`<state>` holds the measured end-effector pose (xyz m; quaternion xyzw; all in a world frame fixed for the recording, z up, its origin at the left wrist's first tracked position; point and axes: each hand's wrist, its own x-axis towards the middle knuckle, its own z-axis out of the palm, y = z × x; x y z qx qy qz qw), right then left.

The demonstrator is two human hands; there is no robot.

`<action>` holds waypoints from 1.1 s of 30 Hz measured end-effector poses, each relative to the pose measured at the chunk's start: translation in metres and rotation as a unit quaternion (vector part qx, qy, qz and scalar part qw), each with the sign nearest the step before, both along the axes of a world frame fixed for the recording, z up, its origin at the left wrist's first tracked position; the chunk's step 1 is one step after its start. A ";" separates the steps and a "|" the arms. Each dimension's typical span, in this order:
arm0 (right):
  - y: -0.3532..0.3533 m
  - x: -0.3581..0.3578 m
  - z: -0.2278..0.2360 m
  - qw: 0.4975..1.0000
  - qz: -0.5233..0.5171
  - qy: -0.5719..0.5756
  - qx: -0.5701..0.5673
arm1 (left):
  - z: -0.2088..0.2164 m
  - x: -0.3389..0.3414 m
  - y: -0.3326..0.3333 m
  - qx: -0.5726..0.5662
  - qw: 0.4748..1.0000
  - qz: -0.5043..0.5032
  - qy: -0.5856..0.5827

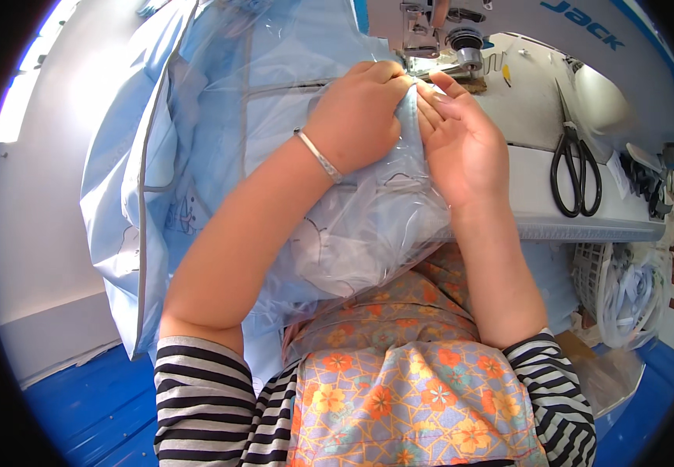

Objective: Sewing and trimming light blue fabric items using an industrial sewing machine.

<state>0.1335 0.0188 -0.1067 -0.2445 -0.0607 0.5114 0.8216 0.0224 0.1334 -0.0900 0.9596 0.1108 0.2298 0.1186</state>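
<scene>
A large light blue fabric piece [282, 58] with grey piping and small printed drawings spreads across the machine table, and clear plastic film [399, 222] covers part of it. Just in front of the sewing machine's needle area [407, 66], my left hand [360, 117] is closed on the fabric, knuckles up, its fingertips partly hidden. My right hand [465, 140] meets it from the other side, palm turned inward. Its thumb and fingers pinch near the fabric's narrow stitched edge [410, 124], close to the left fingertips; the exact grip is partly hidden.
Black-handled scissors [576, 171] lie on the table right of my hand. Along its front edge runs a ruler strip [555, 231]. The white machine head [539, 31] overhangs the work. A white basket [592, 272] and a clear bag of fabric strips [633, 300] sit below right.
</scene>
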 end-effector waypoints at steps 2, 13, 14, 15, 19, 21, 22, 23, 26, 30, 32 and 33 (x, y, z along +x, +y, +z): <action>0.000 0.001 0.001 1.000 0.009 -0.018 -0.011 | -0.003 0.000 -0.002 0.008 1.000 0.013 -0.002; -0.011 -0.001 0.009 0.989 -0.016 -0.131 -0.063 | 0.001 0.002 -0.016 0.060 0.998 0.034 0.015; -0.012 0.001 0.009 0.983 -0.023 -0.164 -0.080 | 0.001 0.002 -0.016 0.070 0.997 0.029 0.025; -0.014 0.003 0.008 0.983 -0.025 -0.164 -0.080 | 0.000 0.003 -0.015 0.079 0.996 0.025 0.034; -0.020 0.011 0.004 0.978 -0.026 -0.189 -0.082 | -0.003 0.001 -0.016 0.082 0.996 0.028 0.022; -0.019 0.017 0.004 0.975 -0.030 -0.199 -0.088 | -0.004 0.000 -0.015 0.091 0.995 0.035 0.013; -0.018 0.020 0.004 0.973 -0.038 -0.211 -0.085 | -0.004 0.000 -0.015 0.090 0.995 0.033 0.013; -0.017 0.024 0.004 0.970 -0.045 -0.224 -0.081 | -0.004 0.000 -0.015 0.092 0.995 0.030 0.015; -0.010 0.037 0.006 0.959 -0.056 -0.270 -0.066 | -0.003 0.001 -0.011 0.087 0.996 0.025 0.019; -0.004 0.048 0.023 0.932 -0.045 -0.351 -0.075 | -0.002 -0.002 -0.010 0.058 0.998 0.013 0.026; -0.003 0.056 0.026 0.873 -0.026 -0.476 -0.104 | -0.002 -0.003 -0.011 0.068 0.997 0.016 0.023; -0.002 0.060 0.028 0.873 -0.027 -0.476 -0.104 | -0.002 -0.004 -0.011 0.079 0.997 0.019 0.021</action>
